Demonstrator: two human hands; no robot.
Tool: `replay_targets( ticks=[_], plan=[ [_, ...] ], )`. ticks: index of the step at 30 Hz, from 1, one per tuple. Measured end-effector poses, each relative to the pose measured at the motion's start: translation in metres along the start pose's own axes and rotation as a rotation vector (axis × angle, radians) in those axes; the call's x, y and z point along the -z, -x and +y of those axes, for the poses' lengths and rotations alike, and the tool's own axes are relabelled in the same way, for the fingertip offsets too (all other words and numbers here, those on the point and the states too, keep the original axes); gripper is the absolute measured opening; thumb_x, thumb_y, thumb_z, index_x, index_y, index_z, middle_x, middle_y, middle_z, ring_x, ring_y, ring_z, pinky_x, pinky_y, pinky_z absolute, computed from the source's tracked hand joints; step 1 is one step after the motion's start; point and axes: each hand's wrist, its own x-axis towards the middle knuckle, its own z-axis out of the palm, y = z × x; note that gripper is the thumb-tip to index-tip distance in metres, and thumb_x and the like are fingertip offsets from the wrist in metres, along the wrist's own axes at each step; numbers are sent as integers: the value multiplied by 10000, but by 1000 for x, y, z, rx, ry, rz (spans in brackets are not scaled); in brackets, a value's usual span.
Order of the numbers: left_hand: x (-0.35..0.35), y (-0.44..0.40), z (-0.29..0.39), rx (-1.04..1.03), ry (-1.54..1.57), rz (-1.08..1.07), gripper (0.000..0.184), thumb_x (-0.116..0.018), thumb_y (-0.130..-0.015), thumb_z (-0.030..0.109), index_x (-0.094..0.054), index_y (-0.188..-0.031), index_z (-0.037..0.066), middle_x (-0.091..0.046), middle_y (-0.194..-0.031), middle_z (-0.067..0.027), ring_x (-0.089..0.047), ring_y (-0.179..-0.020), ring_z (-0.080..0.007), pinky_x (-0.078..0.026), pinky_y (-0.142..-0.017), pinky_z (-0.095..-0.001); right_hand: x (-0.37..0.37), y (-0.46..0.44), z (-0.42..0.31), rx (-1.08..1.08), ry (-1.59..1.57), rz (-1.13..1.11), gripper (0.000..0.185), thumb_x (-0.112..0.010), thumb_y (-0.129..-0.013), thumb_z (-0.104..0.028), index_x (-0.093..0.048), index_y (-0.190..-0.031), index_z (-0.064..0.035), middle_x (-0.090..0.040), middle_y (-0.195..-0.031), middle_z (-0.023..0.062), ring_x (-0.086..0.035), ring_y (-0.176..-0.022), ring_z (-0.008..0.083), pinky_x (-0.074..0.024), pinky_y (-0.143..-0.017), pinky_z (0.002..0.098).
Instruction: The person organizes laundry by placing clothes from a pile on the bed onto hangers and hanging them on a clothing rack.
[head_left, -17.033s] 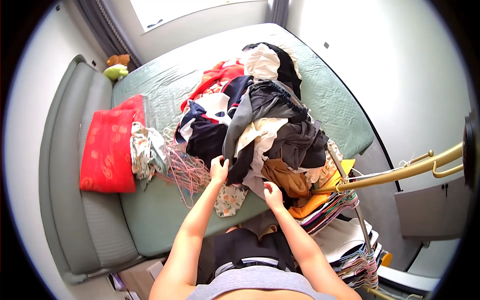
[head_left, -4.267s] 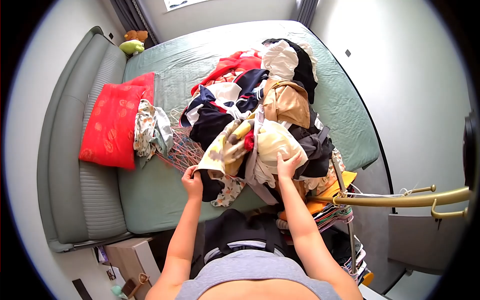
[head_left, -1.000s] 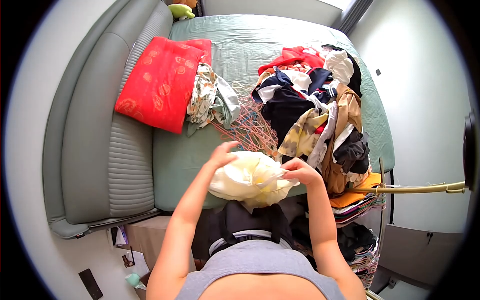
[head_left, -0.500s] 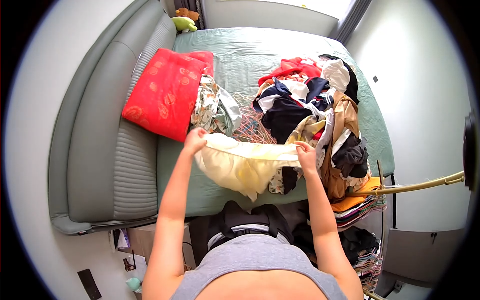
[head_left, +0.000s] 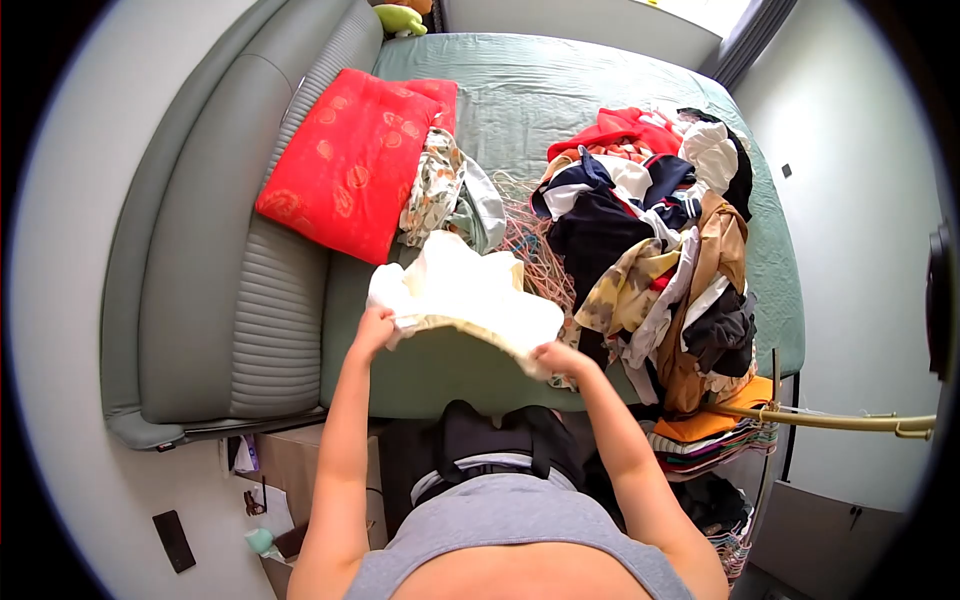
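A pale cream garment (head_left: pixel 470 290) is stretched between my two hands above the near edge of the bed, its body billowing away from me. Its kind does not show clearly. My left hand (head_left: pixel 375 328) is closed on one end of its near edge. At the other end, my right hand (head_left: pixel 557 358) pinches the same edge, slightly lower. Beyond the cloth lie a leaf-patterned fabric bundle (head_left: pixel 435 185) and a tangle of thin hangers (head_left: pixel 530 235). To the right spreads a heap of mixed clothes (head_left: pixel 600 235), with navy, white, red and brown pieces.
A red patterned pillow (head_left: pixel 345 165) leans by the grey headboard (head_left: pixel 190 240). Green sheeting covers the bed (head_left: pixel 520 80). At the right, a rack with a gold-coloured bar (head_left: pixel 850 422) carries folded and hung clothes. A black bag (head_left: pixel 500 440) is in front of my body.
The cream garment has swung from hanging down to billowing up and away from me. Both hands have moved lower and nearer to my body, the right one also leftward. The camera view has shifted slightly.
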Motion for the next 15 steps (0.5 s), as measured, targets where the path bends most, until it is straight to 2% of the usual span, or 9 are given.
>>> replay_targets(
  ticks=[1, 3, 4, 8, 11, 13, 15],
  plan=[
    [-11, 6, -9, 76, 379, -127, 223, -479, -763, 26, -639, -917, 22, -646, -831, -79, -625, -779, -239, -499, -692, -355, -12, 3, 2, -58, -48, -158, 232, -487, -783, -120, -655, -930, -58, -638, -752, 56, -579, -639, 185, -479, -606, 318],
    [-26, 12, -18, 79, 927, -175, 264, -461, -766, 23, -613, -981, 10, -638, -879, -70, -620, -814, -223, -504, -726, -351, -20, 0, 6, -119, -130, -221, 222, -481, -808, -123, -652, -931, -53, -597, -717, 11, -544, -616, 141, -456, -570, 280],
    [-29, 14, -15, 76, 1202, -190, 287, -453, -767, 22, -600, -1014, 4, -634, -903, -65, -617, -831, -215, -507, -743, -349, -26, -10, 17, -101, -288, -211, 216, -516, -847, -192, -640, -952, -50, -590, -750, -7, -535, -662, 104, -443, -595, 255],
    [-40, 7, 15, 81, 1268, -205, 314, -437, -798, 47, -547, -1092, 39, -602, -1046, -66, -576, -980, -201, -467, -867, -335, -3, -40, 20, -112, -593, -21, 302, -552, -885, -323, -579, -1076, -90, -602, -914, -24, -551, -809, 76, -452, -713, 257],
    [-58, 2, 26, 141, 1205, -132, 290, -442, -822, 77, -550, -1088, 32, -601, -1057, -60, -572, -988, -193, -454, -894, -340, 19, -82, 27, -153, -712, 139, 269, -535, -894, -284, -584, -1072, -89, -621, -922, -1, -565, -812, 92, -458, -706, 266],
    [-63, 7, 27, 152, 1185, -97, 286, -458, -857, 87, -535, -1123, 17, -604, -1061, -71, -587, -971, -189, -473, -873, -334, 24, -122, 44, -168, -745, 158, 233, -525, -884, -218, -601, -1041, -63, -628, -900, 5, -558, -760, 93, -451, -642, 255],
    [-65, 11, 18, 160, 1162, -41, 284, -470, -867, 83, -531, -1135, 13, -605, -1059, -79, -596, -961, -188, -485, -854, -328, 27, -149, 48, -212, -644, 162, 240, -534, -856, -190, -607, -1037, -51, -628, -893, 9, -546, -746, 74, -438, -613, 238]
  ],
)
